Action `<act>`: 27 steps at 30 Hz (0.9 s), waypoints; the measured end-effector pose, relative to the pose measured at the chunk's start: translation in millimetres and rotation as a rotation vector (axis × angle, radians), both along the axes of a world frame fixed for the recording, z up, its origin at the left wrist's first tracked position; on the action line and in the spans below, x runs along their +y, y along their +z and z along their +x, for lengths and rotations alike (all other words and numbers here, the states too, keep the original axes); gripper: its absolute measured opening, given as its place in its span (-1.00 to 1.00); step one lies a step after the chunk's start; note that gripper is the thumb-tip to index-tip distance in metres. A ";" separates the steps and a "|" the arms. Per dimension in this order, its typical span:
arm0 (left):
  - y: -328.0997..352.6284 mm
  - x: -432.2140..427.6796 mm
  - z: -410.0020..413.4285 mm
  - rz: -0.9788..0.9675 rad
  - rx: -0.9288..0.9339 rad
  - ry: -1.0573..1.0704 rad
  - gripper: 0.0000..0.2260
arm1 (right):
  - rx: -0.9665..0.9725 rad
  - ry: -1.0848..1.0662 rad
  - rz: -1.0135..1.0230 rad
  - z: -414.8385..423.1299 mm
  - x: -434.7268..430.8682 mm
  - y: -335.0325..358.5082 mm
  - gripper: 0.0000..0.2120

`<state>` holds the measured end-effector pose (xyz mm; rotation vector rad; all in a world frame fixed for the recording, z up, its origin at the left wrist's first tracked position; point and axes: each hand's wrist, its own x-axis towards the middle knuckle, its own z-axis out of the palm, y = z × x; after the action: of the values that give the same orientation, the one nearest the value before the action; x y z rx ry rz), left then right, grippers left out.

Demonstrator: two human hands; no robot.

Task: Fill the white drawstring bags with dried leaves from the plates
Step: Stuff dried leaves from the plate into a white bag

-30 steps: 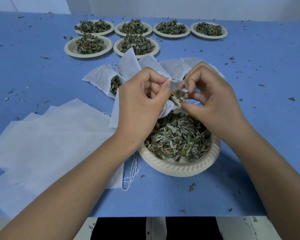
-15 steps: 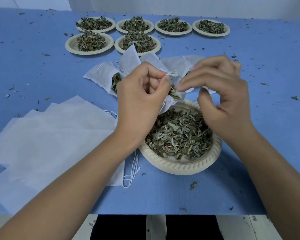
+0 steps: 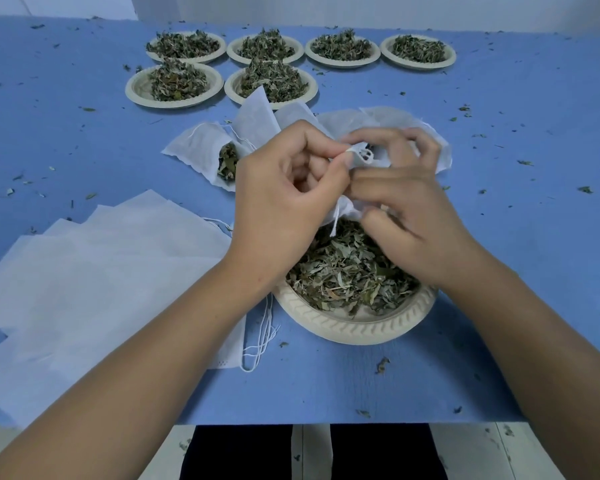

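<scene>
A white drawstring bag (image 3: 359, 157) is held over a cream paper plate (image 3: 354, 325) heaped with dried leaves (image 3: 347, 271). My left hand (image 3: 284, 202) pinches the bag's gathered mouth between thumb and forefinger. My right hand (image 3: 406, 209) has its fingers curled round the same bag from the right; most of the bag is hidden between the two hands. A loose string hangs below the bag over the leaves.
A pile of flat empty bags (image 3: 94, 282) lies at the left. Filled bags (image 3: 208, 157) lie behind the hands. Several plates of leaves (image 3: 174, 83) stand at the back. Leaf crumbs dot the blue table (image 3: 516, 168), whose front edge is close below the plate.
The right hand has dropped from above the bag's mouth and closed on the bag. The bag's mouth, earlier open with leaves showing, is now bunched together.
</scene>
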<state>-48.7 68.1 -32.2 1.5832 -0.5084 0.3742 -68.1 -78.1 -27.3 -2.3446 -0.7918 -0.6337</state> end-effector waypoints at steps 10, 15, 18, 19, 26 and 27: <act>3.4 5.2 9.5 -0.111 0.055 0.200 -0.89 | 0.316 0.332 0.041 -4.1 -15.4 11.0 -0.78; 2.1 4.1 8.1 -0.060 0.039 0.173 -0.86 | 0.454 0.350 -0.244 -2.3 1.4 -6.7 -0.70; 1.9 3.8 8.2 -0.051 0.034 0.173 -0.85 | 0.395 0.340 -0.203 -1.4 0.9 -6.4 -0.82; 2.3 3.9 8.3 -0.051 0.034 0.177 -0.85 | 0.383 0.335 -0.173 -1.5 -0.5 -5.1 -0.84; 2.6 4.6 7.9 -0.065 0.046 0.180 -0.87 | 0.405 0.329 0.306 -1.7 -18.0 9.0 -0.77; 2.7 4.5 8.1 -0.062 0.052 0.175 -0.86 | 0.409 0.339 0.393 -1.6 -19.5 9.0 -0.78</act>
<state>-40.5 72.6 -29.5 1.5777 -0.3163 0.4757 -69.7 -97.6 -18.3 -1.8369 -0.7663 -0.1359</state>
